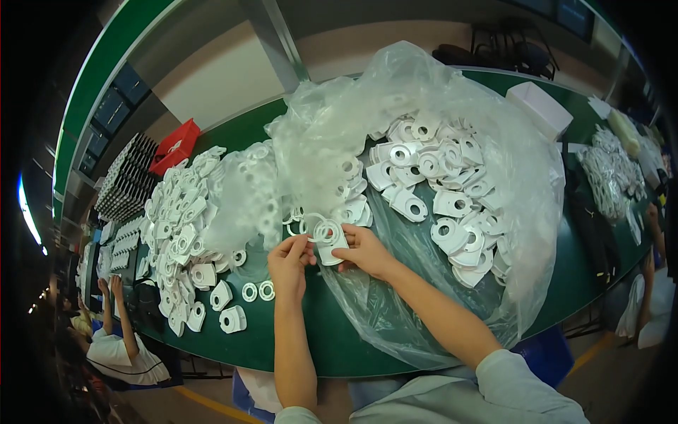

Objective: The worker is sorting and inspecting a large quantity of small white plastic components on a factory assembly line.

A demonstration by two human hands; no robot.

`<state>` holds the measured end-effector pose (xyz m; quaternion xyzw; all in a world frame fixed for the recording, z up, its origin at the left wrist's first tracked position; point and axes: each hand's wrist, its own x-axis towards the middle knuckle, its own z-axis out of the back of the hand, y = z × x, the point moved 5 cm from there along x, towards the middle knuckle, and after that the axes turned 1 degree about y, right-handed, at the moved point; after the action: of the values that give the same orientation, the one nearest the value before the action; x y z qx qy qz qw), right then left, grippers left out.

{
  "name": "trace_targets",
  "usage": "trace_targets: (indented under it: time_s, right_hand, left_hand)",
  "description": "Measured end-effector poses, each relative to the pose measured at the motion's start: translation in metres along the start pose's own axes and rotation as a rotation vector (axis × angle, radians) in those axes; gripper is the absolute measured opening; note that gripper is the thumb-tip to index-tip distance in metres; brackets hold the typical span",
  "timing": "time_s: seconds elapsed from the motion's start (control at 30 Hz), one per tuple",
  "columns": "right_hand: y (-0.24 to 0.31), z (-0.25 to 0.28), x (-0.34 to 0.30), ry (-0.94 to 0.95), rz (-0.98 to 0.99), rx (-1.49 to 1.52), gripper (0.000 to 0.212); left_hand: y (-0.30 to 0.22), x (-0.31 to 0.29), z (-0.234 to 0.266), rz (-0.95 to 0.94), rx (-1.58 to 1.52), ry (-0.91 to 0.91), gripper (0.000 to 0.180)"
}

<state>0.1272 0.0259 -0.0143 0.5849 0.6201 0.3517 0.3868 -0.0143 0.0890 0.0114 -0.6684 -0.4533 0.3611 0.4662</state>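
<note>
Above the table's middle, my right hand (366, 252) grips a flat white plastic part (330, 254) by its side, thumb on its face. The part has a rounded end with a round opening, turned away from me. My left hand (289, 264) is closed at the part's left side, its fingertips pinching a thin white ring (313, 223) against the rounded end. Fingers cover some of the ring, so how it sits there is hard to make out. Two loose white rings, one of them a toothed ring (266, 290), lie on the table near my left wrist.
A large clear plastic bag (417, 78) lies open, with a pile of similar white parts (459, 205) inside. Another heap of parts (183, 219) spreads to the left. Beyond stand a red bin (175, 146) and stacked trays (127, 180). Co-workers sit at both sides of the green table (265, 346).
</note>
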Motion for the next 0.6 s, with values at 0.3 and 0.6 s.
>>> trace_targets:
  time_s: [0.3,0.6]
  right_hand:
    - [-0.0044,0.0013,-0.0050,-0.002,-0.014,0.018,0.041]
    - [0.0005,0.0048,-0.0041,0.000,0.015,-0.001,0.034]
  left_hand:
    - [0.0073,-0.0025,-0.0024,0.012,0.187,0.088,0.015]
    - [0.0061,-0.0025,-0.0080,-0.055,0.320,0.103,0.015]
